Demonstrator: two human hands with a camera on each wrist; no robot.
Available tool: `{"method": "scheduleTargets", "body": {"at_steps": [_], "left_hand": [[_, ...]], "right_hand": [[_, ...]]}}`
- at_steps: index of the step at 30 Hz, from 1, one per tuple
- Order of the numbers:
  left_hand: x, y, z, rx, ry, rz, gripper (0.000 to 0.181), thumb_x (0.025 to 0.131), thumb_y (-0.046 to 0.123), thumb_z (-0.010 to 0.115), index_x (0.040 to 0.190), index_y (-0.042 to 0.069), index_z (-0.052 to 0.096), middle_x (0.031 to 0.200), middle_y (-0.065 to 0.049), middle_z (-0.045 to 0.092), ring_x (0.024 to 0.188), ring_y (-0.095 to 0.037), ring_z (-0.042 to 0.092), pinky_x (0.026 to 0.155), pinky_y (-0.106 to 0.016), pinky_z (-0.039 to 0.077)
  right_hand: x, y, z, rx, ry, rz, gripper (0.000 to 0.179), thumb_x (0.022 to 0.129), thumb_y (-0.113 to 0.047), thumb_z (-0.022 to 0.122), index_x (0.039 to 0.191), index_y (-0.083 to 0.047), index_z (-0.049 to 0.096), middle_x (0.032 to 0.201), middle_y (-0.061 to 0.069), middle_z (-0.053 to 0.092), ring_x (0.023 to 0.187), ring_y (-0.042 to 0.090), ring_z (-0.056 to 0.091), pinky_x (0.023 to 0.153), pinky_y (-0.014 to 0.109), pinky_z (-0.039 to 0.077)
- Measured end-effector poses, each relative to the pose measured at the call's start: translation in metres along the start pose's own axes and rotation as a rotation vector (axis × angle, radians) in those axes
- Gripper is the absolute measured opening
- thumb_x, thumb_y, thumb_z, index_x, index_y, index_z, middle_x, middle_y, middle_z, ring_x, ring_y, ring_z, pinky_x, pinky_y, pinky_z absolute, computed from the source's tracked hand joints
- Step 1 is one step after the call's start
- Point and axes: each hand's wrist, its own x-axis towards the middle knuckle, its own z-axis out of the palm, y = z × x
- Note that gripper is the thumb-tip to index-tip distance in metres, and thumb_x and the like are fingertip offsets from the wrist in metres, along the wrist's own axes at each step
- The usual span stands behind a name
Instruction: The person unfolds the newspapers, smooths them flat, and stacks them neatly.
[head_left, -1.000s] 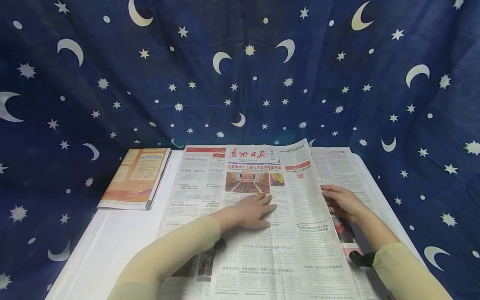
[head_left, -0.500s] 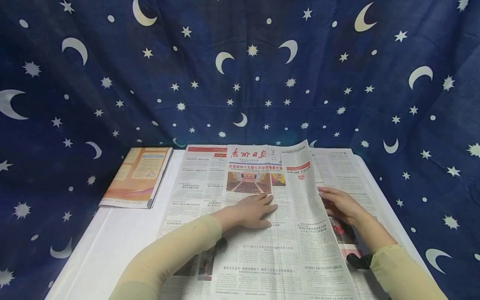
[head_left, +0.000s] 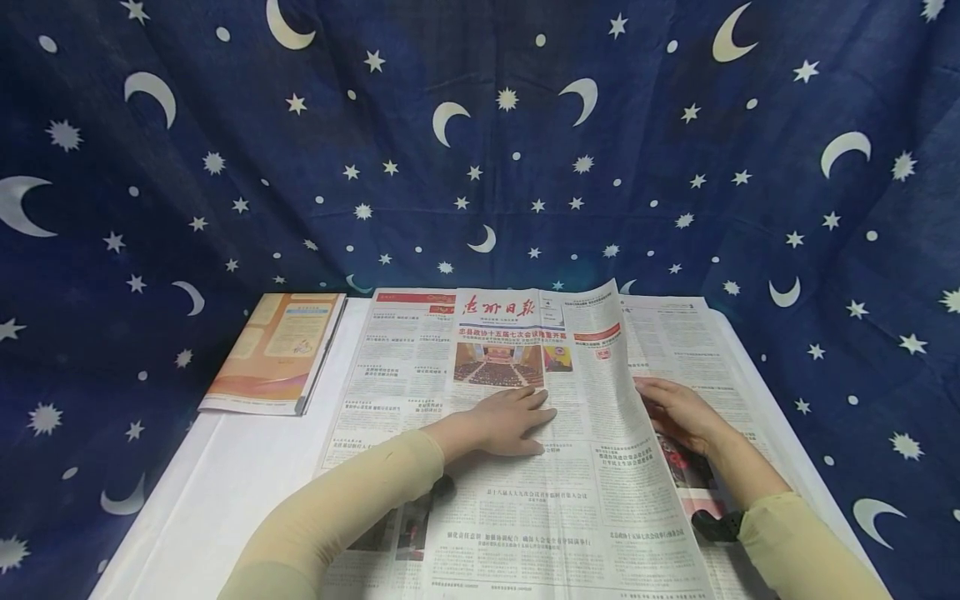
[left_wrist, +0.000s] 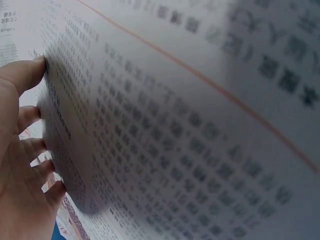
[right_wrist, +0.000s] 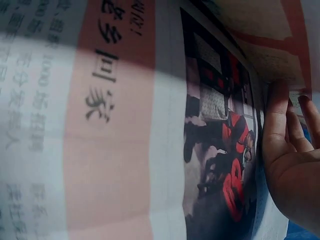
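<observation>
A printed newspaper sheet (head_left: 570,492) with a red masthead lies over a spread newspaper (head_left: 382,358). My left hand (head_left: 506,423) rests palm down on the upper sheet, just below its colour photo, with the fingers spread. Its fingertips touch the print in the left wrist view. At the sheet's right edge is my right hand (head_left: 686,412), its fingertips against the slightly raised margin. In the right wrist view, the right hand's fingers (right_wrist: 277,115) reach up to the underside of the lifted paper, above a page with a dark and red photo (right_wrist: 220,145). No grip on the paper is visible there.
A stack of orange-covered booklets (head_left: 273,354) lies at the back left of the white table (head_left: 202,475). Behind the table hangs a dark blue cloth (head_left: 480,142) with moons and stars. A black wrist strap (head_left: 716,525) shows at the right sleeve.
The right hand has shifted slightly left along with the sheet's right edge. The left hand keeps its place on the paper. The whole head view has shifted a little.
</observation>
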Motion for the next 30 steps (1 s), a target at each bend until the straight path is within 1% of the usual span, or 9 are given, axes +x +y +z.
{"method": "scheduleTargets", "body": {"at_steps": [3,6,7,11,24,30], "left_hand": [[-0.0003,0.0006,0.0002,-0.015,0.007,-0.001,0.068,0.102,0.058,0.052,0.162,0.031,0.032,0.17,0.0,0.019,0.156,-0.025,0.013,0.125,-0.041,0.014],[-0.0002,0.0005,0.0006,-0.027,0.014,0.001,0.069,0.101,0.057,0.053,0.161,0.03,0.033,0.17,0.0,0.02,0.156,-0.025,0.014,0.125,-0.041,0.014],[-0.0003,0.0005,0.0007,-0.026,0.015,0.002,0.069,0.101,0.057,0.052,0.161,0.03,0.033,0.17,0.0,0.02,0.156,-0.025,0.014,0.125,-0.041,0.014],[-0.0007,-0.0001,0.0003,-0.02,0.015,0.005,0.069,0.101,0.058,0.052,0.162,0.031,0.033,0.17,-0.001,0.019,0.156,-0.025,0.014,0.125,-0.041,0.015],[0.0,-0.001,0.0013,-0.003,0.02,0.01,0.068,0.101,0.058,0.051,0.161,0.031,0.033,0.17,-0.001,0.02,0.156,-0.025,0.014,0.125,-0.041,0.016],[-0.0008,-0.0009,0.0006,0.003,0.021,0.013,0.068,0.102,0.058,0.05,0.162,0.031,0.032,0.17,-0.001,0.02,0.156,-0.025,0.014,0.125,-0.041,0.016]], "right_hand": [[0.0003,0.0004,0.0016,0.004,-0.003,0.002,0.061,0.107,-0.034,0.056,0.151,0.006,0.04,0.121,0.011,0.068,0.105,0.022,0.07,0.089,0.038,0.059],[0.0013,0.0008,0.0033,0.022,0.009,0.01,0.058,0.107,-0.033,0.057,0.148,0.005,0.045,0.118,0.011,0.07,0.104,0.023,0.071,0.088,0.039,0.06],[0.0016,0.0008,0.0034,0.016,0.001,0.005,0.057,0.107,-0.033,0.056,0.148,0.005,0.045,0.118,0.01,0.07,0.104,0.023,0.071,0.088,0.039,0.06],[0.0019,0.0003,0.0047,0.013,0.018,0.009,0.053,0.106,-0.033,0.057,0.144,0.003,0.05,0.117,0.01,0.07,0.103,0.024,0.071,0.087,0.04,0.06],[0.0001,-0.0025,0.0071,-0.008,0.007,0.012,0.059,0.106,-0.036,0.059,0.147,0.005,0.046,0.12,0.012,0.069,0.106,0.026,0.07,0.089,0.041,0.059],[-0.0005,-0.003,0.0078,-0.019,-0.015,-0.01,0.06,0.107,-0.033,0.056,0.148,0.008,0.042,0.124,0.015,0.067,0.108,0.025,0.069,0.09,0.041,0.059]]}}
